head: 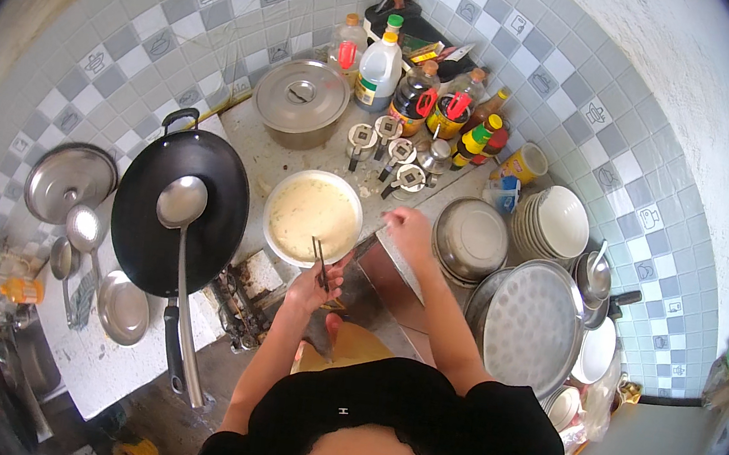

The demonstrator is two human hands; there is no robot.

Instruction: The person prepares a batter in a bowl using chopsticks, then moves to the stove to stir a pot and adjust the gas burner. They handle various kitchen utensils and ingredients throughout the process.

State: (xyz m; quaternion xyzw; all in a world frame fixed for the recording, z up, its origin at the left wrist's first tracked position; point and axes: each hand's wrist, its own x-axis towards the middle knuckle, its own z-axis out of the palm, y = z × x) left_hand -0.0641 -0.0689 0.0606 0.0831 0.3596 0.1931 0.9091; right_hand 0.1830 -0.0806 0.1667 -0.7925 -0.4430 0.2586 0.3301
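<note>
A white bowl (pixel 266 229) of pale batter with green flecks stands on the counter before me. My left hand (pixel 316 284) is at the bowl's near edge and holds a pair of dark chopsticks (pixel 320 256), whose tips reach into the batter. To the right of the bowl, my right hand (pixel 409 227) is raised near the counter's edge with its fingers curled; I see nothing in it. Several glass seasoning jars (pixel 401 152) with light lids stand just behind it. A black wok (pixel 224 149) lies to the left of the bowl, with a large metal ladle (pixel 182 202) resting in it.
A lidded steel pot (pixel 300 97) stands at the back, beside sauce bottles (pixel 414 100). Steel basins (pixel 471 240), stacked bowls (pixel 562 221) and a large round perforated tray (pixel 533 327) fill the right side. At the left lie a pot lid (pixel 71 183), a skimmer (pixel 84 227) and an oval steel dish (pixel 122 308).
</note>
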